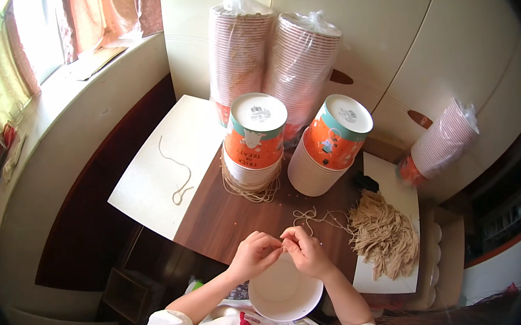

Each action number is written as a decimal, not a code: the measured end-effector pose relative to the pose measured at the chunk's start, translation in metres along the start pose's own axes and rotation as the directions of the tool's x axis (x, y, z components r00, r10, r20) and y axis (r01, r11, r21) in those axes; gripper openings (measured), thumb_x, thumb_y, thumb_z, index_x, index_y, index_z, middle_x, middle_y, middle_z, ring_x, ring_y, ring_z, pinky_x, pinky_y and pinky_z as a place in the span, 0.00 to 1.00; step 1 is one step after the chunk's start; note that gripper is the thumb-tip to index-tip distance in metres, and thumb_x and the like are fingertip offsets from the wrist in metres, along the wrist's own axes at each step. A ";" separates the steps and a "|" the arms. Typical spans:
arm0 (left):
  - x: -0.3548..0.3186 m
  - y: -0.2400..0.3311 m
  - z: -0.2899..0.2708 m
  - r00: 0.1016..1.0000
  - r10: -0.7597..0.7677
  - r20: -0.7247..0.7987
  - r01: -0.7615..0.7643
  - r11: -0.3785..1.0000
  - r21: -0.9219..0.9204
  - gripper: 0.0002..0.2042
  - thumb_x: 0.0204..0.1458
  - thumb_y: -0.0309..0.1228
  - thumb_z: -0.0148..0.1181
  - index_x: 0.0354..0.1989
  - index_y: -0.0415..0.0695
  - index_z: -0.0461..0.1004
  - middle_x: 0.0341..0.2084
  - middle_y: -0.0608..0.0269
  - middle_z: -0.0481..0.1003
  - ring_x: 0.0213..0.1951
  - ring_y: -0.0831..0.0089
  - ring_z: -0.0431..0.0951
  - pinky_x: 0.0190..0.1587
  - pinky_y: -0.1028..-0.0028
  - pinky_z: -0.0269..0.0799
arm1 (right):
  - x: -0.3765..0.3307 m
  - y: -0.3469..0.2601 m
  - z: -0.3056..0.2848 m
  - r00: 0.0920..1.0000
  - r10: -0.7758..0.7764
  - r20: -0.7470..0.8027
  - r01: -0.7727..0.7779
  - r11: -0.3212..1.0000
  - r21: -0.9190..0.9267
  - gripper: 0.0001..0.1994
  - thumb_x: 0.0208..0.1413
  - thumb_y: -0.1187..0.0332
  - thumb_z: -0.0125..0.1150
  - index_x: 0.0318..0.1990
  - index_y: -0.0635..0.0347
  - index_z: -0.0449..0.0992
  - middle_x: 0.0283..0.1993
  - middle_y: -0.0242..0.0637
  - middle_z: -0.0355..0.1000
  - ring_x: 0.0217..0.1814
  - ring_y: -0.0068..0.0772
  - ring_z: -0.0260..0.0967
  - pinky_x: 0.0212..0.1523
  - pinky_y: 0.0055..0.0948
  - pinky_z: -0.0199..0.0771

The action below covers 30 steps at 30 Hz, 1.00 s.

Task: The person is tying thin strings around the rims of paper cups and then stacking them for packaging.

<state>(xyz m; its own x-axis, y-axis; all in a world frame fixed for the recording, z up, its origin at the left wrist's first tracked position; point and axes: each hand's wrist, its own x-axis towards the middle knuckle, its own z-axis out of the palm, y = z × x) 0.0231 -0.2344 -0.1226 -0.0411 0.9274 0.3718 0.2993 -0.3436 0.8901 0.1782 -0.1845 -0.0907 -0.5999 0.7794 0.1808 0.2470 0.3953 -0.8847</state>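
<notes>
At the near edge of the table, my left hand (254, 254) and my right hand (307, 254) meet fingertip to fingertip. Both are closed in a pinch; whatever is between the fingers is too small to name. Just below them is a white paper bucket (286, 294), its open mouth facing up against my body. Loose twine (318, 215) lies curled on the table beyond my right hand. Farther back stand two upside-down stacks of orange and teal printed buckets, a left stack (254, 147) with twine looped round its base and a right stack (333, 145).
A thick bundle of cut twine (383, 233) lies on the right white board, near a small black object (366, 182). One strand (186, 170) rests on the left white board (149, 193). Plastic-wrapped bucket stacks (242, 63) stand behind; another wrapped stack (441, 138) leans at right.
</notes>
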 end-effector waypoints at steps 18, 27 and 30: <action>0.007 0.004 -0.011 0.991 0.078 0.113 -0.095 0.983 0.160 0.05 0.38 0.26 0.62 0.22 0.43 0.72 0.22 0.65 0.69 0.28 0.67 0.70 0.29 0.71 0.68 | 0.001 -0.009 -0.007 0.994 0.090 0.063 -0.099 0.984 0.147 0.09 0.49 0.79 0.53 0.37 0.61 0.61 0.28 0.30 0.64 0.26 0.15 0.61 0.26 0.16 0.63; -0.009 -0.002 -0.009 0.993 -0.027 0.113 -0.009 0.953 0.304 0.04 0.38 0.29 0.61 0.21 0.45 0.72 0.19 0.66 0.67 0.27 0.67 0.70 0.29 0.70 0.69 | -0.003 -0.020 -0.013 0.997 0.068 0.030 -0.074 0.929 0.363 0.09 0.49 0.80 0.53 0.36 0.61 0.61 0.27 0.29 0.64 0.27 0.12 0.60 0.26 0.14 0.62; -0.012 -0.003 -0.007 0.994 -0.045 0.102 0.008 0.941 0.337 0.04 0.38 0.29 0.61 0.21 0.46 0.72 0.19 0.66 0.67 0.27 0.67 0.70 0.29 0.70 0.69 | -0.006 -0.033 -0.016 0.997 0.054 0.050 -0.065 0.959 0.277 0.09 0.49 0.79 0.53 0.36 0.61 0.61 0.27 0.29 0.65 0.27 0.11 0.60 0.25 0.13 0.61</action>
<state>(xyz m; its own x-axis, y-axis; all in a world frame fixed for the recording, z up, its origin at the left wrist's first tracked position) 0.0158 -0.2458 -0.1274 0.0433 0.9521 0.3028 0.6027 -0.2666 0.7521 0.1853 -0.1942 -0.0559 -0.6229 0.7743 0.1116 0.0653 0.1936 -0.9789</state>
